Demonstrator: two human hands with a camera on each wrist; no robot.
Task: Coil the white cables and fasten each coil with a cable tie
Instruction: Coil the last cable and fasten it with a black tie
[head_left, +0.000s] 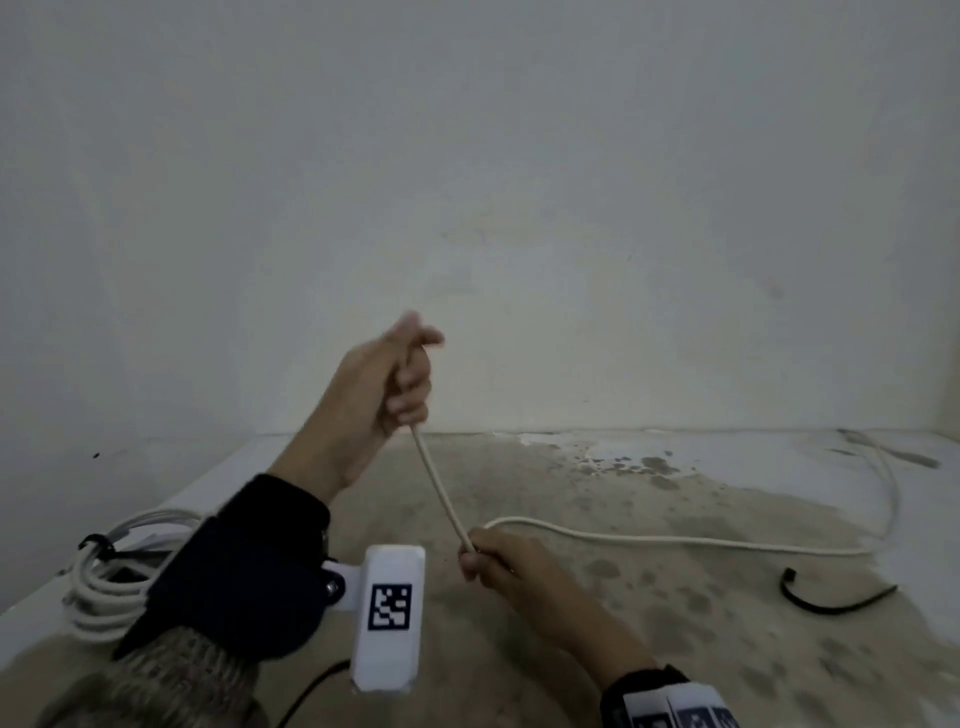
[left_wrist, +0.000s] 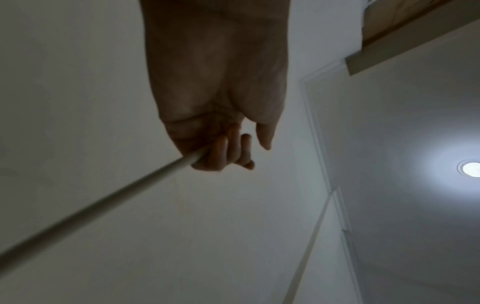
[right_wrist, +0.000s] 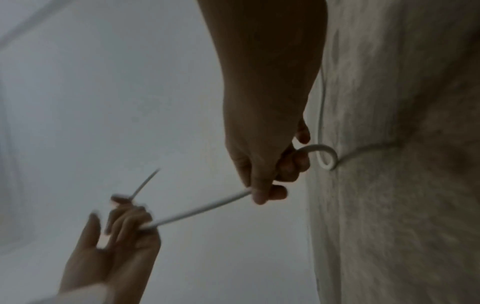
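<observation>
My left hand (head_left: 408, 382) is raised in front of the wall and grips a white cable (head_left: 441, 493), whose short end sticks out above the fist. The cable runs taut down to my right hand (head_left: 483, 558), which holds it low over the floor. Beyond the right hand the cable (head_left: 675, 538) trails right across the floor and curves back toward the wall. In the left wrist view the curled fingers (left_wrist: 221, 154) close round the cable (left_wrist: 103, 201). The right wrist view shows the right hand (right_wrist: 265, 185) pinching the cable (right_wrist: 202, 209), with the left hand (right_wrist: 124, 222) lower left.
A coiled white cable (head_left: 104, 587) bound with a black tie lies at the far left, partly hidden by my left sleeve. A loose black cable tie (head_left: 831, 597) lies on the stained floor (head_left: 623, 623) at the right. Another black strip (head_left: 311, 691) shows near the bottom edge.
</observation>
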